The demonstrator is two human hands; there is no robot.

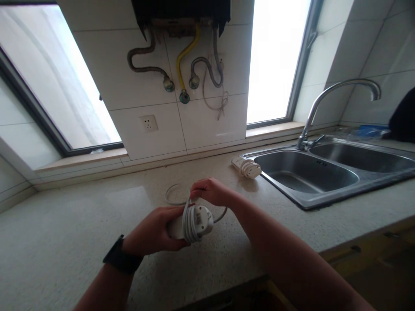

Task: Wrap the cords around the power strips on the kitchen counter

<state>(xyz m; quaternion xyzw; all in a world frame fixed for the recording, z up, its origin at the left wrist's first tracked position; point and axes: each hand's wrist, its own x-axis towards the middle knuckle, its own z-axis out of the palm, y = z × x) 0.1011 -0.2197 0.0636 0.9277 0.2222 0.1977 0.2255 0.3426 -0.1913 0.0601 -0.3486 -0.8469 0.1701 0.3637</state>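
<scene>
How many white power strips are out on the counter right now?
2: one white cord-wrapped power strip gripped in the left hand; another wrapped white power strip lies by the steel sink.

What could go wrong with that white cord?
The loose cord lies in a loop on the counter; it might kink or knot while the right hand pulls it around the power strip in the left hand. Another strip sits right at the sink edge and could get splashed or slip in.
</scene>
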